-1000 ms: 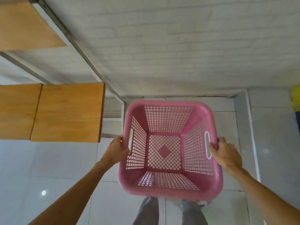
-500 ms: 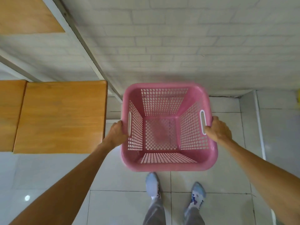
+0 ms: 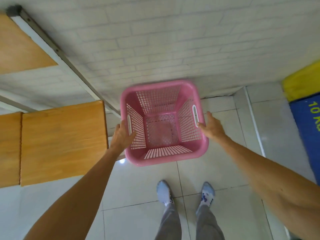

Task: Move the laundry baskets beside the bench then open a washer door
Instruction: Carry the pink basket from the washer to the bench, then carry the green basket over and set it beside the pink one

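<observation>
**Pink basket on the floor, wall corner beside the bench**

Item 1. Pink laundry basket [image 3: 164, 123]: square, perforated walls and base, empty, with a white-edged slot handle in the left and right walls. It sits upright on the pale floor tiles [image 3: 138, 184], its far rim close to the white brick wall [image 3: 173, 40], its left side just beside the end of the wooden bench [image 3: 64, 141].

Item 2. My left hand [image 3: 122, 135]: fingers loosely spread and extended, lying against the basket's left rim by the handle slot; not curled through the slot.

Item 3. My right hand [image 3: 212, 128]: fingers spread and slack, at the basket's right rim by the other slot; whether the fingertips touch the plastic I cannot tell.

Item 4. My feet in light blue shoes [image 3: 163, 191], grey trousers, standing on the tiles near the basket's near side.

Item 5. Blue and yellow object [image 3: 306, 108] at the right edge, marked "10 K…" in yellow; partly cut off.
</observation>
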Motion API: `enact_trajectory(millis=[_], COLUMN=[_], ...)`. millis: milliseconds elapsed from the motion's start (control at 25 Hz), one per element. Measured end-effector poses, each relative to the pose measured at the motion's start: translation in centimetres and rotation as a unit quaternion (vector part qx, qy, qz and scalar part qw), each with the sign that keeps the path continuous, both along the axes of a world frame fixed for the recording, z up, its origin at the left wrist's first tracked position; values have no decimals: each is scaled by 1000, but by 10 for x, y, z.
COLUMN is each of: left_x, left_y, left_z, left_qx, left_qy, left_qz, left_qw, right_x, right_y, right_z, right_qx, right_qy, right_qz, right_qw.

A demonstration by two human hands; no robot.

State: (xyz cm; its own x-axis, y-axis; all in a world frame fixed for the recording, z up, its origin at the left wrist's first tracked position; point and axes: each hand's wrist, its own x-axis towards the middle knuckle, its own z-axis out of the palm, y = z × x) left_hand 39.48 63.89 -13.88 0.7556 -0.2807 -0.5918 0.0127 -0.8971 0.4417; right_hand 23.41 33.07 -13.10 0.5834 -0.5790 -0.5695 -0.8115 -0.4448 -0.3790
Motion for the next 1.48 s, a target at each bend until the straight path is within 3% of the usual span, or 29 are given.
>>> enact_trajectory(millis=[160,280,440,840,1040,1200,1480], left_x=[-34,-68,-134,-411,-575,-711,-840], left_y=[-13,-33,-91,-234,-265,-289,-345], left_z=[146,235,304,336,329,328,301], left_qx=[-41,-48,-90,-167,-201,-229,-181], left_qy=[-8,-36,-53,1,4,34,68], left_qz=[-73,-177,-306,-471,-501,-525,-588], left_qw=[996,982,946,866,842,819,786], right_x=[-68,-150,-264,-585,-761,-897,-1021], right_y=[23,29,24,26,52,75,72], right_z=[134,220,277,329,328,321,282], right_qx=[43,52,9,-80,-91,-73,-35], right_qy=[14,-4,-33,-62,-80,-41,-15], right_qz=[23,-81,-237,-499,-563,-620,-691], right_qw=[999,995,971,861,817,780,722])
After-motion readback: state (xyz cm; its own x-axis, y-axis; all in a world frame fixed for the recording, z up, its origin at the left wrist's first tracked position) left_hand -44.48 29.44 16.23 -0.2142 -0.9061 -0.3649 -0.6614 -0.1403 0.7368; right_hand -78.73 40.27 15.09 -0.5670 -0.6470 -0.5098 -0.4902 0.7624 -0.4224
